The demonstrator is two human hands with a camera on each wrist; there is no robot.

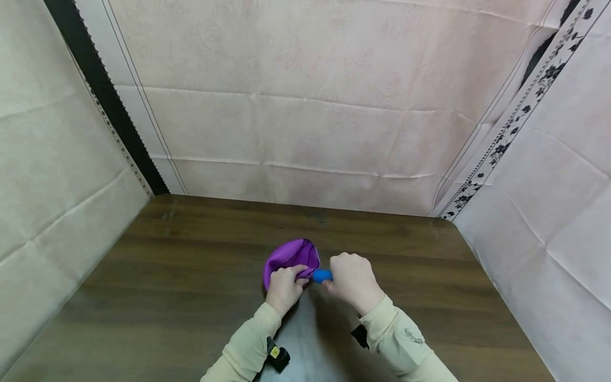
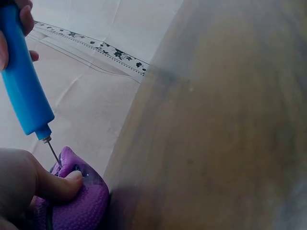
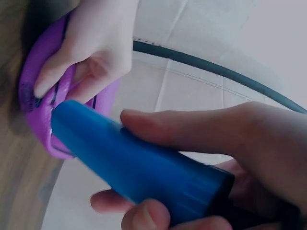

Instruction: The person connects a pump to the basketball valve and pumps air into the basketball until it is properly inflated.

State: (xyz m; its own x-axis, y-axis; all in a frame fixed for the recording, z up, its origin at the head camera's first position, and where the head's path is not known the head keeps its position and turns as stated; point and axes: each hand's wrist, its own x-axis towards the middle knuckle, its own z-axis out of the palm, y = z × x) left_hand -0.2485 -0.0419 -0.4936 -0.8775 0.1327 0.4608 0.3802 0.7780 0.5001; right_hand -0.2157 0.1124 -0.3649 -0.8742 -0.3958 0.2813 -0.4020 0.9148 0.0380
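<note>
A deflated purple ball (image 1: 289,255) with black seam lines and a pebbled skin sags above the wooden table. My left hand (image 1: 284,289) pinches its folded edge, thumb on the skin, as the left wrist view shows. A blue hand pump (image 2: 26,86) points at the ball, and its thin metal needle (image 2: 54,152) runs down to the ball's surface beside my left thumb. How deep the needle sits cannot be told. My right hand (image 1: 354,281) grips the pump's barrel (image 3: 139,160), with the thumb along one side and fingers curled beneath.
A brown wooden table (image 1: 191,254) spreads beneath the hands. Pale, creased cloth walls (image 1: 296,132) rise at its back and both sides. A grey, glossy patch (image 1: 305,339) shows on the table between the forearms.
</note>
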